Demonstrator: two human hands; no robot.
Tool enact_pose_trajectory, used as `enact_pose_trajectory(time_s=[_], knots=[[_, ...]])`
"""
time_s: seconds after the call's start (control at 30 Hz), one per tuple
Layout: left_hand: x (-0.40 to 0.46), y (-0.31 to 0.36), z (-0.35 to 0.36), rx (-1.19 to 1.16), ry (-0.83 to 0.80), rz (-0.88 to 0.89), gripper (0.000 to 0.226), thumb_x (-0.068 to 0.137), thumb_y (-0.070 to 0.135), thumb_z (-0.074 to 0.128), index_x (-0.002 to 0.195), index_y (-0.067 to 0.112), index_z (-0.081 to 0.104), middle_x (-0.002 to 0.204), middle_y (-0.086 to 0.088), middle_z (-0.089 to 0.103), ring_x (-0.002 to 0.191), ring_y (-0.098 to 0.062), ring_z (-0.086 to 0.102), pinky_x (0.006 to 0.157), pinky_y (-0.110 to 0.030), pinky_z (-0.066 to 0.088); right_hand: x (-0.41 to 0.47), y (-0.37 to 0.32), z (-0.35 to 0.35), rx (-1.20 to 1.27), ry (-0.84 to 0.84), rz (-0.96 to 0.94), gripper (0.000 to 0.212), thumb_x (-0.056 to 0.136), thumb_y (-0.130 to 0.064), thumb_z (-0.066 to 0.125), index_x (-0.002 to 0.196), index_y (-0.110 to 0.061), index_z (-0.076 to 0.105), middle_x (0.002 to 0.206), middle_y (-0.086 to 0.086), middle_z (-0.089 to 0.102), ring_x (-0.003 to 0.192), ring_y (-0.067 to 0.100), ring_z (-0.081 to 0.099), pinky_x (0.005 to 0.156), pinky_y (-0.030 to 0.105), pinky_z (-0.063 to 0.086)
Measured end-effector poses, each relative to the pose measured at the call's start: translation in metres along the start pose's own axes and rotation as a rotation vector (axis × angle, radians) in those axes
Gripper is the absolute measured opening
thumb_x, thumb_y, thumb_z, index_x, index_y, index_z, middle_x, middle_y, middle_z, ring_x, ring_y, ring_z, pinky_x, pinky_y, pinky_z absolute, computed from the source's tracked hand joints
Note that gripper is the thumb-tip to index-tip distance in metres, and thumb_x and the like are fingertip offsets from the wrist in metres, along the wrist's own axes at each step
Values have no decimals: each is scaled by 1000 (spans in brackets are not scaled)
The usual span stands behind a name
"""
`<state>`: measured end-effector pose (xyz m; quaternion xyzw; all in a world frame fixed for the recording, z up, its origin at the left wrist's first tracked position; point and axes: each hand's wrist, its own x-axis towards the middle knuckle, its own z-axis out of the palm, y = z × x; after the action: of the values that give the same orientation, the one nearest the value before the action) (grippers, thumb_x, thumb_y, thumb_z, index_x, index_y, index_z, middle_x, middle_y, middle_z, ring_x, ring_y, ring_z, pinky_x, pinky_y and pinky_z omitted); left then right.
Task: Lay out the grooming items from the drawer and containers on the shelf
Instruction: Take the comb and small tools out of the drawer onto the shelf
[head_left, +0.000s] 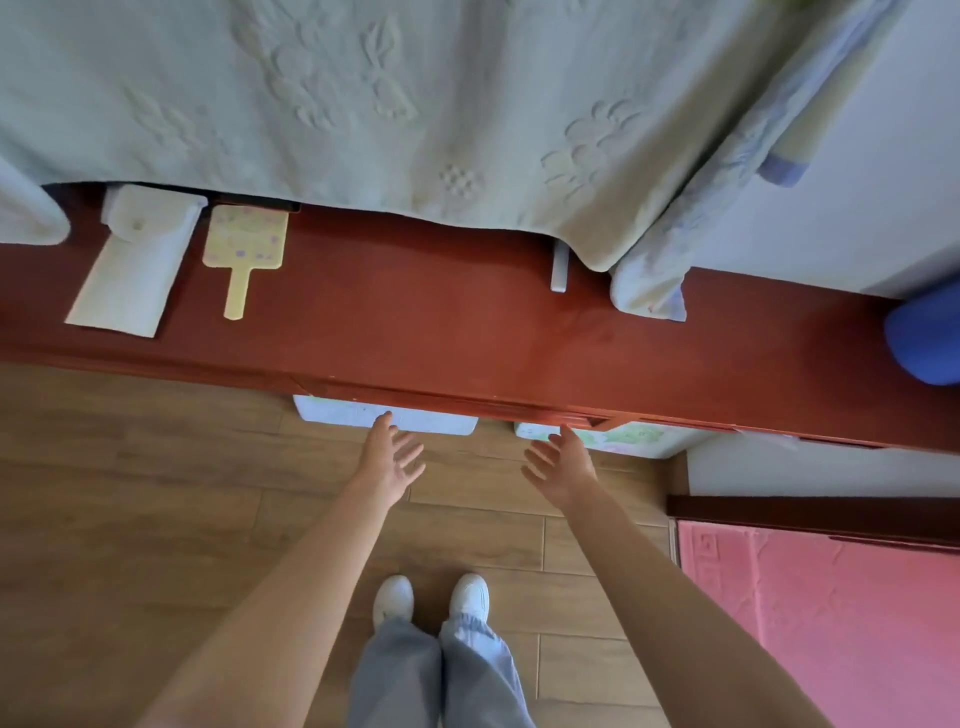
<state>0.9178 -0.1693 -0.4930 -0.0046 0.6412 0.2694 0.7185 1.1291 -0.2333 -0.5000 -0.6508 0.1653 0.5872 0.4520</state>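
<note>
A red-brown wooden shelf (441, 332) runs across the view. On its left part lie a white pouch (132, 265) and a pale yellow hand mirror (245, 249) with its handle towards me. A small white stick-like item (560, 267) lies near the middle right. Below the shelf's front edge, my left hand (387, 460) and my right hand (563, 465) reach forward with fingers spread, holding nothing. My left fingertips are at a light blue container (332, 410) under the shelf. A pale green container (639, 439) sits beyond my right hand.
A large pale green embossed cloth (415, 104) hangs over the back of the shelf, with a folded light towel (649, 291) at its right. A blue rounded object (924, 343) sits at the far right. Wooden floor and a pink mat (831, 623) lie below.
</note>
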Motion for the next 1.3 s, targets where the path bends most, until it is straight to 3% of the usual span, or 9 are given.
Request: enact_pose_trajectory(time_s=[0.1,0.17,0.4,0.57,0.7,0.9,1.07,1.2,1.3], knots=[[31,1,9,-233,-55,-58,54,99,44,38,140,10,37,140,-13,46,128,-33,46,107,-49,35,26,-5,12,327,-82,96,48,100,-45,32,133,-10,40,133,13,50,124,30,48,105,47,35],[47,1,16,-350,-87,-84,56,99,48,34,140,10,35,143,-13,43,130,-34,44,108,-49,34,37,-5,19,461,-107,127,48,100,-46,29,121,-6,45,137,15,47,128,29,45,105,48,32],[70,-10,32,-382,-145,-43,61,97,57,30,140,15,40,145,-10,42,129,-31,45,105,-47,36,61,12,28,536,-163,105,42,98,-41,28,100,-7,53,127,11,55,128,25,47,105,45,30],[62,-10,30,-386,-150,-32,71,94,64,27,142,12,35,147,-12,39,132,-31,43,106,-44,35,59,18,23,568,-206,94,51,99,-48,19,111,-10,51,136,8,50,128,22,46,101,47,32],[59,-13,20,-410,-180,-43,79,91,69,24,147,14,30,150,-11,37,133,-30,42,111,-46,31,55,29,21,582,-209,69,55,100,-48,14,135,-15,40,143,6,44,132,20,43,105,50,27],[40,-47,-9,-469,-151,-81,67,95,60,25,141,12,38,147,-14,39,135,-31,38,113,-47,27,34,63,-2,591,-178,90,50,99,-50,15,109,-16,51,120,4,56,127,18,47,100,48,29],[18,-83,-46,-487,-107,-115,67,96,60,20,135,13,47,141,-14,47,133,-30,41,113,-47,27,6,105,-28,620,-173,112,51,98,-47,14,123,-17,47,114,4,58,130,16,44,101,46,29],[6,-106,-71,-477,-105,-131,66,96,59,22,140,14,42,144,-15,43,135,-31,38,113,-48,27,-13,134,-47,627,-152,139,56,99,-47,14,136,-16,41,139,3,48,134,16,39,107,47,26],[-1,-118,-85,-480,-103,-145,66,95,58,25,143,14,38,146,-15,40,136,-31,36,112,-48,28,-21,149,-57,625,-117,146,59,99,-49,12,139,-15,40,144,4,45,134,18,40,106,48,28]])
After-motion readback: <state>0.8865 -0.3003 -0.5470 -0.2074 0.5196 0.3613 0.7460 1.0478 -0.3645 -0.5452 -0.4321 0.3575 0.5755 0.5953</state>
